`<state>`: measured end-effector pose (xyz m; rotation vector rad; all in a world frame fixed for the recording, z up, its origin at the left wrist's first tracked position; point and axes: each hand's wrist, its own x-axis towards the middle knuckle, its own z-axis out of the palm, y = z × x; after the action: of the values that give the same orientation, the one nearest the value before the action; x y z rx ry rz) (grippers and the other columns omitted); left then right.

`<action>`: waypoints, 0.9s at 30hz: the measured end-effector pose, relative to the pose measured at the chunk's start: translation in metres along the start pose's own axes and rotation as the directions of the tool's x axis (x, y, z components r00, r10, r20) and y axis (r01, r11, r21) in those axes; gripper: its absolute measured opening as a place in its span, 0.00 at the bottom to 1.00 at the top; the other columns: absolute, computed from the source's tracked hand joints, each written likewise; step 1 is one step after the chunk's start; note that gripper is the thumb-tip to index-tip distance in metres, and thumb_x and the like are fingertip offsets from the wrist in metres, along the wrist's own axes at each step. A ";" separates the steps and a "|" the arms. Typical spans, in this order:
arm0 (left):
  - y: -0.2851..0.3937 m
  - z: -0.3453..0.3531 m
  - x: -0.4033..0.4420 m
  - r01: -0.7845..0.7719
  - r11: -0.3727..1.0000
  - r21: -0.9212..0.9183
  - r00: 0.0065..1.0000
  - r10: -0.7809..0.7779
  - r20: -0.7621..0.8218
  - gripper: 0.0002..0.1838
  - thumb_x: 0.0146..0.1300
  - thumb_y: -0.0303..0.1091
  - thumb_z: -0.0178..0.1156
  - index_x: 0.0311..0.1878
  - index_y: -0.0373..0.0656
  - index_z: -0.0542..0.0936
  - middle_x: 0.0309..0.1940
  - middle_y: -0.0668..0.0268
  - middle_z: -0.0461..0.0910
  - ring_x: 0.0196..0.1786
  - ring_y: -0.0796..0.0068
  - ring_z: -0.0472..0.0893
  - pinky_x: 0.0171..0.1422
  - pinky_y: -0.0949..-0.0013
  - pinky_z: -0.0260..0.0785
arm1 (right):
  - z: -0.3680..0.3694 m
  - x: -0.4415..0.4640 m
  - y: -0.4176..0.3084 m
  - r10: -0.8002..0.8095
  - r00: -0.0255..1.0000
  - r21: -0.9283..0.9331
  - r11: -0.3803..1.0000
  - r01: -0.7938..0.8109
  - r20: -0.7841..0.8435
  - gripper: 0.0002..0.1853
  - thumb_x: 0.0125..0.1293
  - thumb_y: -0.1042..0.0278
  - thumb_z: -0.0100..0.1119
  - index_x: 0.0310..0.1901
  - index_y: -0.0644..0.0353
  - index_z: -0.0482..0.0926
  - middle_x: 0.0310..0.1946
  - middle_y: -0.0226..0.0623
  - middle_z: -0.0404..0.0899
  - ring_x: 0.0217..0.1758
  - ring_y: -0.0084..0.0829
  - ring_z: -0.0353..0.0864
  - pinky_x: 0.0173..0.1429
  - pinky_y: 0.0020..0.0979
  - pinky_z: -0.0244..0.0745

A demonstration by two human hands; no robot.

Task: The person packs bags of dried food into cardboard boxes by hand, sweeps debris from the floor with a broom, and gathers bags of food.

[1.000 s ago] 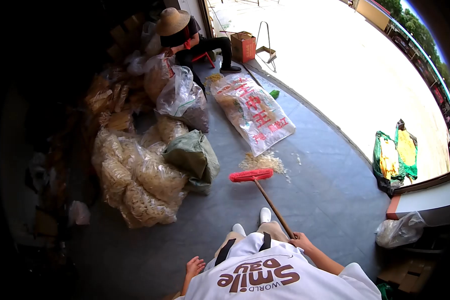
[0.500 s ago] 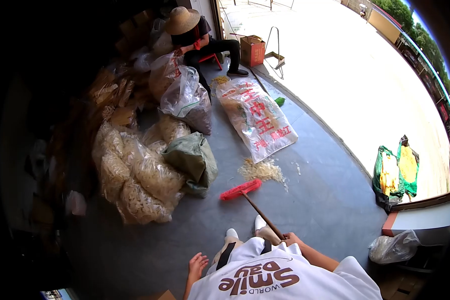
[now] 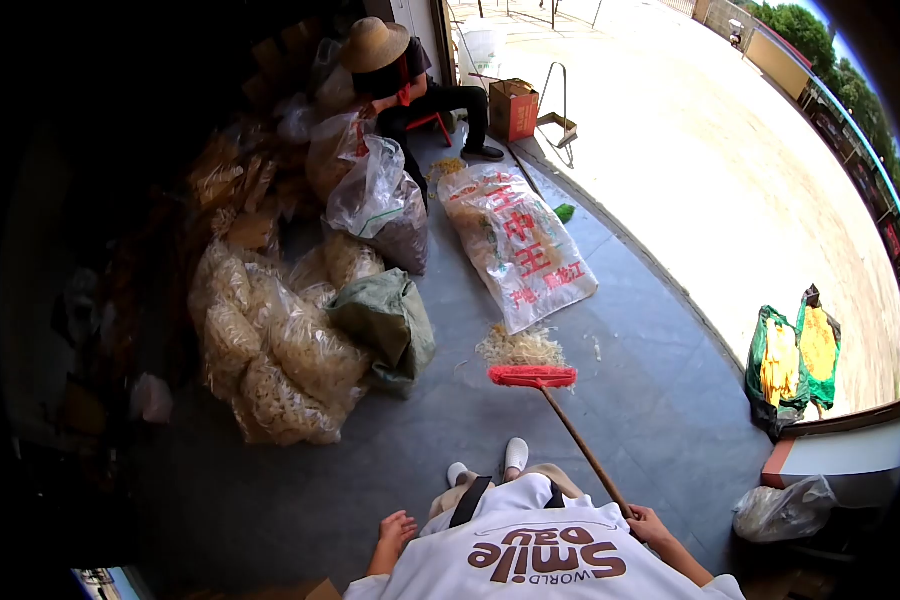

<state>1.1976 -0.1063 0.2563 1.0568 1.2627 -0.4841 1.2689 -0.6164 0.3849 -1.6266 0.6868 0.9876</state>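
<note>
Wrapped around the end of a wooden handle, my right hand point(image 3: 648, 524) holds a broom point(image 3: 582, 442). Its wide red head rests on the floor, touching the near edge of a heap of pale, shaving-like scraps point(image 3: 522, 345). My left hand point(image 3: 398, 527) hangs at my side, loosely open and holding nothing. Beyond the heap lies a white woven sack point(image 3: 520, 240) with red lettering, flat on the floor.
Clear bags stuffed with pale scraps point(image 3: 270, 340) and a green sack point(image 3: 385, 320) stand to the left. A person in a straw hat point(image 3: 375, 45) sits behind them. A carton point(image 3: 513, 108) and a long-handled dustpan point(image 3: 560, 125) stand by the doorway. Green bags point(image 3: 778, 365) lie at right.
The broom head has moved right and turned level, up against the scraps. My right hand has shifted right with the handle. My left hand's fingers have drawn closer together.
</note>
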 end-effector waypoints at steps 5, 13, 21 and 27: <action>0.048 0.039 -0.005 -0.096 0.994 -0.054 0.990 0.101 0.094 0.17 0.56 0.30 0.45 0.50 0.40 0.63 0.36 0.58 0.72 0.33 0.67 0.75 0.34 0.69 0.68 | -0.013 0.013 0.095 -0.192 0.979 -0.048 0.981 0.189 -0.072 0.10 0.44 0.74 0.48 0.32 0.64 0.69 0.11 0.29 0.64 0.11 0.19 0.64 0.13 0.20 0.57; 0.046 0.057 -0.014 -0.261 0.965 0.014 0.949 0.254 0.189 0.17 0.57 0.29 0.43 0.50 0.38 0.61 0.35 0.58 0.72 0.34 0.66 0.75 0.36 0.70 0.69 | -0.009 0.017 0.015 0.045 0.994 -0.307 0.949 -0.074 -0.103 0.07 0.42 0.71 0.50 0.23 0.65 0.67 0.12 0.33 0.67 0.12 0.23 0.69 0.14 0.25 0.64; -0.081 -0.050 0.067 -0.138 0.990 0.028 0.988 0.136 0.076 0.18 0.54 0.28 0.46 0.49 0.35 0.63 0.37 0.51 0.72 0.36 0.65 0.75 0.39 0.66 0.69 | -0.030 0.076 -0.076 -0.053 0.996 -0.428 0.904 0.019 -0.069 0.07 0.42 0.70 0.49 0.22 0.64 0.66 0.12 0.33 0.68 0.12 0.24 0.70 0.15 0.25 0.65; -0.035 -0.005 -0.021 -0.117 0.982 -0.146 0.992 0.110 -0.058 0.17 0.54 0.27 0.44 0.49 0.35 0.63 0.35 0.52 0.72 0.36 0.65 0.75 0.40 0.64 0.69 | -0.024 0.106 -0.065 -0.080 0.996 -0.338 0.939 0.066 -0.030 0.10 0.43 0.71 0.48 0.29 0.65 0.69 0.12 0.31 0.66 0.11 0.22 0.66 0.14 0.24 0.62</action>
<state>1.1609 -0.1238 0.2624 1.0126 1.2543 -0.2735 1.3810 -0.6168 0.3262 -1.9623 0.4995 1.0604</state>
